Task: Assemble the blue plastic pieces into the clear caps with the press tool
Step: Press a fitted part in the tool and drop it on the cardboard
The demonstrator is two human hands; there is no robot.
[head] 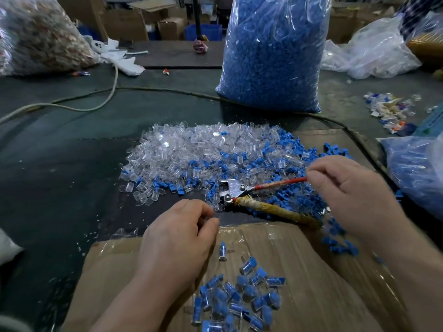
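Pinching the press tool (233,190) by its red handle with my right grip (347,195); head lies among blue pieces (296,200) and clear caps (182,149) on desk (72,164). Left grip (182,236) curled, contents unclear. Next, likely: seat a pair, squeeze.

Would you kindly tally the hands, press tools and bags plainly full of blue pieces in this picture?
Hands: 2, the left hand and the right hand
Press tool: 1
Bags full of blue pieces: 2, the tall bag and the bag at the right edge
Total: 5
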